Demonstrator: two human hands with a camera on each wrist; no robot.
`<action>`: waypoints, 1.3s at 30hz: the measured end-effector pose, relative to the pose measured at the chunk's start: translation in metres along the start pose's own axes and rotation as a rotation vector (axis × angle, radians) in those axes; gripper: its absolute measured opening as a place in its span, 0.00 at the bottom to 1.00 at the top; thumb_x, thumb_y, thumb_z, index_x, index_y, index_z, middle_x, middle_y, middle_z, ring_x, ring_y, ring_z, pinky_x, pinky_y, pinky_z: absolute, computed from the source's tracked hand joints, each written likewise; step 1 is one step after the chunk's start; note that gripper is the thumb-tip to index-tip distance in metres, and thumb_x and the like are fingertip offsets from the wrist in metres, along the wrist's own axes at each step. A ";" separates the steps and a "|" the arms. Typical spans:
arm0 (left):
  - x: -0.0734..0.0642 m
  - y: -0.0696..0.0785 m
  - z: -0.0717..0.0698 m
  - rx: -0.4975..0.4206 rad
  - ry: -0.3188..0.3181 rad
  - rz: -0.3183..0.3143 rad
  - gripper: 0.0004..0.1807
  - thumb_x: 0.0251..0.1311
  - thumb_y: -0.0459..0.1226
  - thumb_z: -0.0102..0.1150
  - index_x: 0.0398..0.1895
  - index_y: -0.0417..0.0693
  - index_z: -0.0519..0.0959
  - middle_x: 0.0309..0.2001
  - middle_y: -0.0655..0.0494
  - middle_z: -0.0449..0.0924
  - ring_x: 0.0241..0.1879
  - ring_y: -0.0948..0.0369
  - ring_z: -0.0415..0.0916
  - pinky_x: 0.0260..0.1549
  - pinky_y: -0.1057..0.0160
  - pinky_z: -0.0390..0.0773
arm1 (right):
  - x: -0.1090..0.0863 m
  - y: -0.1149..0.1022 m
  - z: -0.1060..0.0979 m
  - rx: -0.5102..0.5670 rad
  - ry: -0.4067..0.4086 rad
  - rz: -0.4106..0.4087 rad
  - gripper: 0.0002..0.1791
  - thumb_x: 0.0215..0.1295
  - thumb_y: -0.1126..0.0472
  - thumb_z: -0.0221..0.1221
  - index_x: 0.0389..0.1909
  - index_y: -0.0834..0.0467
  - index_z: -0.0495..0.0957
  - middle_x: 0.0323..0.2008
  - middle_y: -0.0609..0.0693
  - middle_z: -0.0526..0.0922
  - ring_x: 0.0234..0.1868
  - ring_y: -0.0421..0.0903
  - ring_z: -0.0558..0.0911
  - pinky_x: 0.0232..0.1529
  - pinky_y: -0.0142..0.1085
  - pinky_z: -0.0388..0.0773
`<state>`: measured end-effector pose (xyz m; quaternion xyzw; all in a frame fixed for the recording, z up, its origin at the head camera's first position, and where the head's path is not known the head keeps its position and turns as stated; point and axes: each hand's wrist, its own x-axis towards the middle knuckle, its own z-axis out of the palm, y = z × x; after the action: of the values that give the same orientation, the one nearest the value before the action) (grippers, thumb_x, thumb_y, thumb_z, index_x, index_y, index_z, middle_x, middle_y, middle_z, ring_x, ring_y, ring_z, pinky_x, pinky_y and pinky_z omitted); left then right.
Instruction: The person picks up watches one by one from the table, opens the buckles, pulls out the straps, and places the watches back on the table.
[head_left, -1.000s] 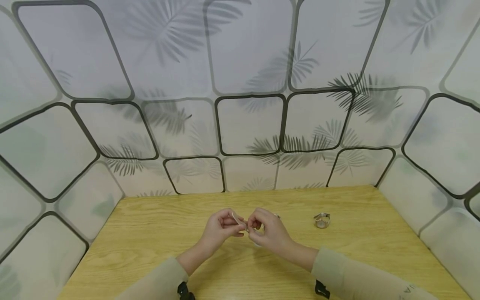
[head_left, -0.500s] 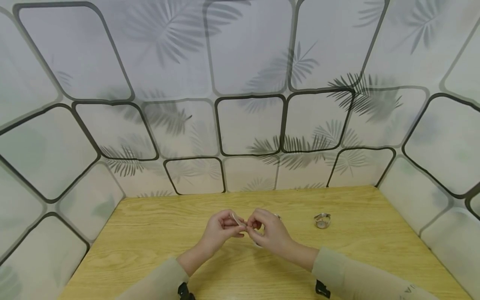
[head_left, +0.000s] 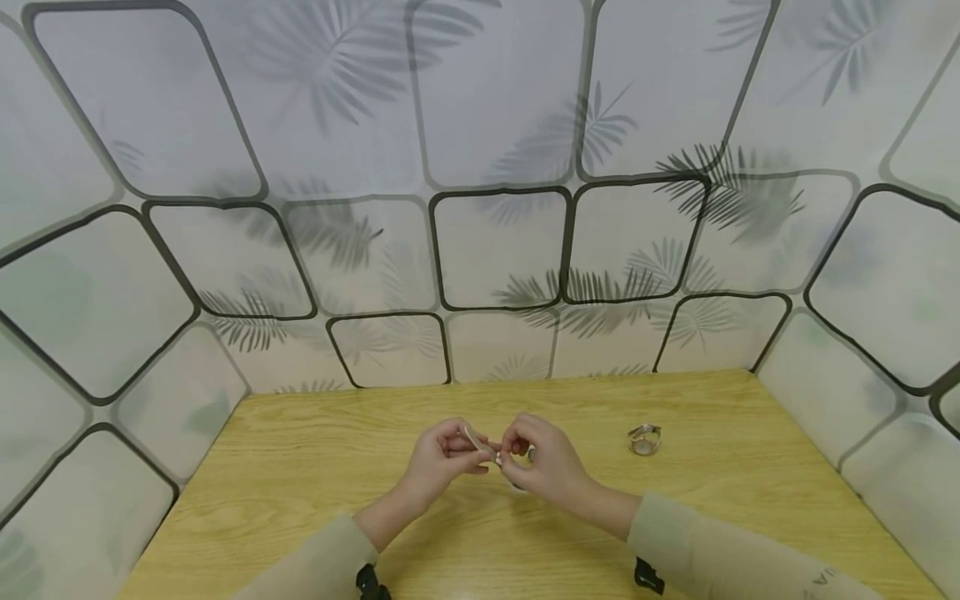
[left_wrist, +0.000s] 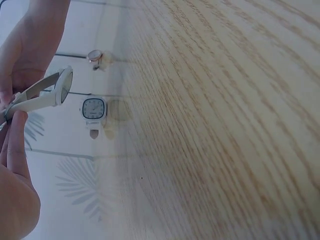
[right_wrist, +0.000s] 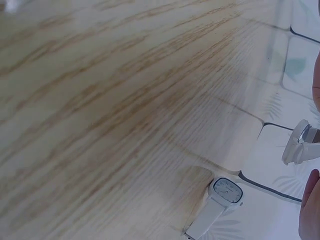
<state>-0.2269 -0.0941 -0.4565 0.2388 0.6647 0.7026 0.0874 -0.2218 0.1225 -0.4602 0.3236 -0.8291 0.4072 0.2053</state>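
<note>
A pale wristwatch (left_wrist: 63, 86) hangs below both hands, its strap (left_wrist: 35, 102) looped back up to the fingers. My left hand (head_left: 442, 454) grips the strap, with one strap end (head_left: 474, 437) standing up past its fingers in the head view. My right hand (head_left: 543, 458) pinches at the strap near the buckle, its fingertips close to the left ones. The exact finger hold at the buckle is partly hidden. In the right wrist view the held watch (right_wrist: 300, 142) shows at the right edge, between parts of the two hands.
A white watch with a squarish dial (left_wrist: 93, 108) stands on the wooden table (head_left: 337, 475) beyond the hands, mostly behind the right hand in the head view. Farther right is a rose-gold-toned watch (head_left: 644, 440). Patterned fabric walls (head_left: 495, 250) enclose the table's back and sides.
My right hand has shifted slightly to the right, widening the small gap between the fingertips. The left hand keeps its place, and the rose-gold-toned watch has not moved.
</note>
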 end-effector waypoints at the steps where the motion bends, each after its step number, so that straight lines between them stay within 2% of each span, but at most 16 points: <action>1: 0.000 0.000 0.000 0.001 0.000 0.003 0.13 0.69 0.23 0.63 0.42 0.15 0.71 0.52 0.13 0.78 0.42 0.70 0.90 0.41 0.64 0.91 | 0.000 0.001 0.000 -0.001 0.001 -0.005 0.15 0.57 0.74 0.70 0.29 0.51 0.78 0.28 0.47 0.78 0.30 0.36 0.74 0.29 0.35 0.79; 6: 0.001 0.000 0.001 0.003 -0.002 0.009 0.12 0.69 0.23 0.63 0.42 0.16 0.72 0.52 0.12 0.78 0.43 0.70 0.90 0.42 0.63 0.91 | -0.001 0.002 -0.002 0.004 0.013 -0.035 0.15 0.58 0.74 0.70 0.29 0.52 0.78 0.28 0.46 0.78 0.30 0.36 0.73 0.30 0.28 0.76; 11: 0.002 0.001 0.001 -0.005 -0.002 0.012 0.13 0.69 0.23 0.63 0.42 0.15 0.72 0.51 0.12 0.78 0.43 0.70 0.90 0.41 0.64 0.91 | -0.003 0.003 -0.004 0.019 0.013 -0.031 0.15 0.60 0.74 0.70 0.30 0.51 0.78 0.28 0.43 0.78 0.30 0.38 0.75 0.32 0.27 0.77; 16: 0.002 0.002 0.001 -0.009 -0.004 0.018 0.13 0.69 0.23 0.63 0.43 0.15 0.72 0.51 0.12 0.78 0.43 0.70 0.90 0.41 0.65 0.91 | -0.004 0.004 -0.005 0.038 0.007 -0.020 0.14 0.60 0.75 0.68 0.30 0.52 0.78 0.28 0.43 0.78 0.30 0.38 0.75 0.31 0.29 0.78; 25: 0.003 0.004 0.003 -0.004 0.000 0.007 0.13 0.68 0.24 0.65 0.43 0.17 0.73 0.51 0.17 0.81 0.44 0.69 0.90 0.42 0.63 0.91 | -0.007 0.002 -0.006 0.103 -0.002 0.036 0.13 0.60 0.76 0.66 0.30 0.54 0.79 0.28 0.45 0.79 0.29 0.46 0.78 0.31 0.35 0.82; 34: 0.002 0.003 0.002 -0.020 0.002 0.017 0.13 0.69 0.22 0.63 0.45 0.15 0.72 0.51 0.13 0.78 0.42 0.70 0.90 0.41 0.64 0.91 | -0.007 0.004 -0.009 0.138 -0.022 0.076 0.11 0.65 0.74 0.68 0.34 0.54 0.82 0.32 0.46 0.83 0.33 0.33 0.79 0.35 0.36 0.85; 39: 0.002 0.005 0.001 -0.008 0.019 0.007 0.13 0.68 0.22 0.63 0.45 0.15 0.73 0.51 0.16 0.81 0.43 0.69 0.90 0.41 0.63 0.91 | -0.007 0.004 -0.013 0.139 -0.060 0.123 0.07 0.68 0.70 0.68 0.37 0.55 0.82 0.35 0.46 0.85 0.35 0.34 0.80 0.38 0.37 0.86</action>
<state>-0.2274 -0.0925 -0.4512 0.2342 0.6619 0.7076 0.0795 -0.2189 0.1369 -0.4589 0.2977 -0.8228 0.4657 0.1321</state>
